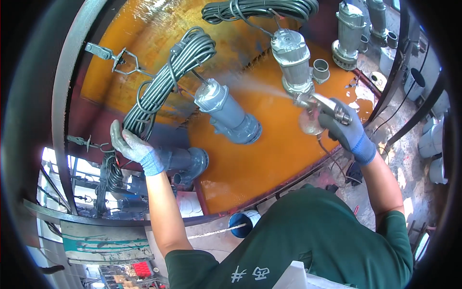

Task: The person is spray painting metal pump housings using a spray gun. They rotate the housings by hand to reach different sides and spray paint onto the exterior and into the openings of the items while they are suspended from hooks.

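Note:
My right hand [344, 127], in a grey-and-blue glove, is closed around the grip of a metal spray gun [332, 107] with a round cup [310, 121] below. A pale mist leaves its nozzle toward a hanging grey submersible pump [225, 111], whose top looks lighter than its glossy lower body. From that pump a thick coil of grey cable [168, 82] slants down to the left. My left hand [132, 147], gloved too, rests against the coil's lower end, fingers stretched out and thumb apart. A hook [127, 62] hangs beside the coil.
Beyond the gun hangs another silver-grey pump [292, 60] under a black cable coil [260, 10]. A darker pump [183, 161] is near my left wrist. Orange liquid covers the booth floor [250, 173]. A blue bucket [244, 223] stands by the rim; an air hose [332, 156] trails below the gun.

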`<state>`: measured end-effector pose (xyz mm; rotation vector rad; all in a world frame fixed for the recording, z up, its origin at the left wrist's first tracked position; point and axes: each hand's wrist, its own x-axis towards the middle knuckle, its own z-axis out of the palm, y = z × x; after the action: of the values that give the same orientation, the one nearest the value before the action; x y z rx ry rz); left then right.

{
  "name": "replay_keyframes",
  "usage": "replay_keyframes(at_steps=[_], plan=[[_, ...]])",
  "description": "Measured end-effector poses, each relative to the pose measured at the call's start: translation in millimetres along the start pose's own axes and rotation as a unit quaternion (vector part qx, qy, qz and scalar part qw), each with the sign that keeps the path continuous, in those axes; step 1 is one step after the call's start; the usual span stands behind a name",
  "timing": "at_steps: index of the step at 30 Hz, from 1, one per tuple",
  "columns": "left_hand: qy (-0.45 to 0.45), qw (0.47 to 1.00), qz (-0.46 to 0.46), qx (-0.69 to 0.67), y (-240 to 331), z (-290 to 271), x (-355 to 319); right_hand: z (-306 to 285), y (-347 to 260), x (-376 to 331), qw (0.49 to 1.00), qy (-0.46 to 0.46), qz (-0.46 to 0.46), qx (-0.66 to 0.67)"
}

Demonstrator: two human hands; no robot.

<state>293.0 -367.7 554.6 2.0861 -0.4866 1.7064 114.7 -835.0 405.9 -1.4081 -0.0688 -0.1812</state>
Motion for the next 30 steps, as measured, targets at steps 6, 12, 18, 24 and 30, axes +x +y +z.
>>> replay_keyframes(at_steps=[6,12,18,24,30], plan=[[-0.069,0.975,0.203,-0.063,86,29,19,3,-6,-3,0.983,-0.13,-0.032,-0.123],[-0.187,0.942,0.263,-0.092,148,67,42,13,-25,-11,0.995,-0.088,-0.003,-0.053],[-0.232,0.948,0.196,-0.097,149,68,39,12,-26,-10,0.996,-0.023,0.006,-0.081],[-0.195,0.954,0.209,-0.088,137,44,26,7,-5,-18,0.988,-0.107,-0.038,-0.108],[-0.193,0.96,0.192,-0.068,123,17,16,2,-11,-11,0.984,-0.119,-0.006,-0.13]])
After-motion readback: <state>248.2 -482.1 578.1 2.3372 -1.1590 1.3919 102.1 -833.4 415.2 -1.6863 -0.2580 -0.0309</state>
